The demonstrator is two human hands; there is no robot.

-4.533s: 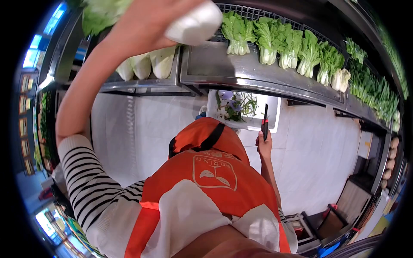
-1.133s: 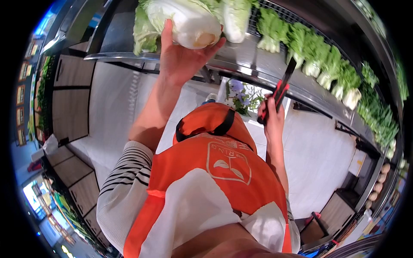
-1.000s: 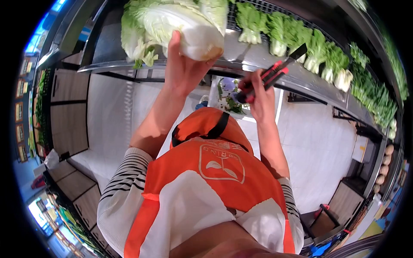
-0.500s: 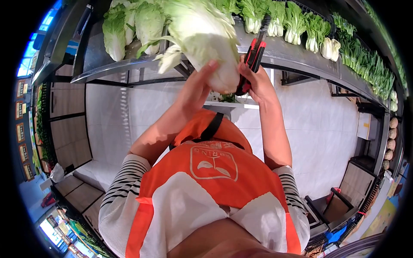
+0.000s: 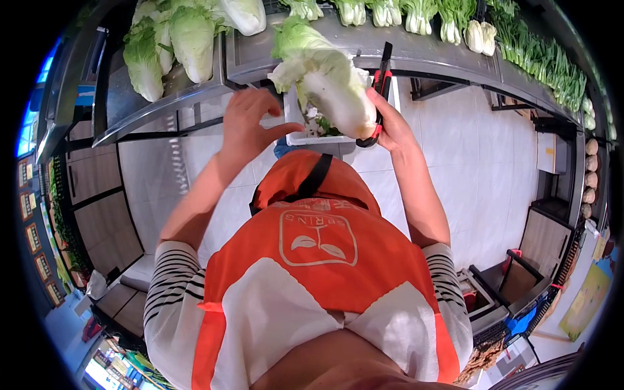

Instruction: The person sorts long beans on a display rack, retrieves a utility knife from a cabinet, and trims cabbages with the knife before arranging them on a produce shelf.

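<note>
A napa cabbage [image 5: 335,97] is held up ahead of me, its pale base toward me and its leafy end tilted up and left. My right hand [image 5: 393,123] grips a red and black utility knife [image 5: 383,88], blade end pointing away. The cabbage base rests against that same hand and knife; the fingers behind it are hidden. My left hand [image 5: 248,123] is off the cabbage to its left, fingers curved and apart, holding nothing. Below the cabbage is a white bin [image 5: 296,138] with leaf scraps in it.
More napa cabbages [image 5: 192,49] lie on the metal counter [image 5: 257,55] at the left. Along its back stand bunches of leafy greens [image 5: 416,16], with long green stalks [image 5: 546,68] farther right. Round produce [image 5: 590,164] lines the right shelf, and cabinets [image 5: 97,175] stand left.
My left hand has let go of the cabbage and moved left, opening. The cabbage has dropped lower and turned, staying by the right hand. The white bin shows more, as the view shifted.
</note>
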